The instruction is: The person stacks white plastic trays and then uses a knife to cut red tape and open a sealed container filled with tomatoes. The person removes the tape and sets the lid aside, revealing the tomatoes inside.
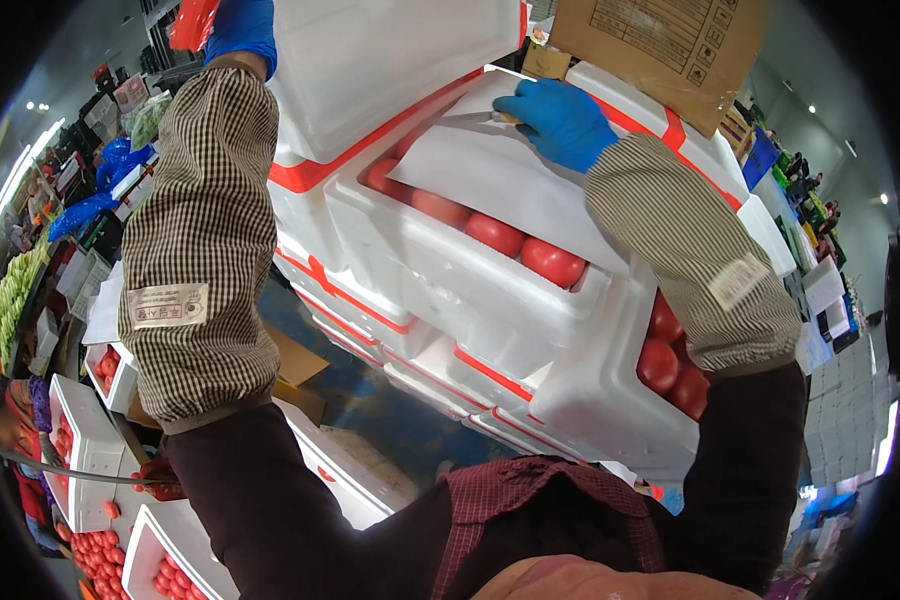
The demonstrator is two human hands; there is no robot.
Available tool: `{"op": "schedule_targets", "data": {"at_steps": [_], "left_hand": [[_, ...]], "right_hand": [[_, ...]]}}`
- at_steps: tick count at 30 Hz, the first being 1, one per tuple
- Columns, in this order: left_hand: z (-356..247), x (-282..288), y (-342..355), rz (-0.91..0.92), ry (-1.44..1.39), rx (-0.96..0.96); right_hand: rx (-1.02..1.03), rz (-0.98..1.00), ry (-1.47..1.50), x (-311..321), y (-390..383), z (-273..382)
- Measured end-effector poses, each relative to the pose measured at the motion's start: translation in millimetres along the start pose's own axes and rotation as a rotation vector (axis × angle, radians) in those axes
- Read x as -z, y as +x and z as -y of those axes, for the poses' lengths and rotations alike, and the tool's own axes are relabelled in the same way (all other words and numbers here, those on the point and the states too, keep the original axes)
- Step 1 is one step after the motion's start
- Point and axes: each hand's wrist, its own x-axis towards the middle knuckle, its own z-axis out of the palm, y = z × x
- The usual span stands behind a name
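My right hand [560, 120], in a blue glove, is closed on a knife [470, 117] with a yellowish handle and a thin blade pointing left. Beneath it, a white paper sheet [500, 185] covers part of an open white foam box [450, 245]. Red tomatoes [494, 234] show along the sheet's near edge. My raised left hand [242, 32], also gloved in blue, is closed on bunched red tape [192, 24]; the picture's upper edge cuts off part of its fingers. Close beside that hand stands a white foam box or lid [390, 75] with a red-taped edge.
Another foam box of tomatoes [660, 365] lies below my right forearm. Taped foam boxes [360, 300] are stacked underneath. A cardboard carton [660, 50] stands at the far right. More tomato boxes [95, 455] and loose tomatoes [98, 555] are at lower left, near another person [25, 430].
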Motion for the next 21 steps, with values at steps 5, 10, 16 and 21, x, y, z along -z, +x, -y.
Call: {"op": "schedule_targets", "data": {"at_steps": [5,10,16,21], "left_hand": [[-9,-9,-3,0.018,-0.139,0.130],[-21,-10,-8,0.038,-0.066,0.060],[-29,-13,-23,-0.048,0.020,0.077],[-37,-3,-5,-0.015,-0.018,-0.052]], "right_hand": [[0.011,-0.063,-0.056,-42,46,-8],[0.019,0.012,-0.205,-60,63,-13],[-0.096,0.090,0.126,-82,72,-42],[-0.103,0.170,-0.143,-92,87,-96]]}}
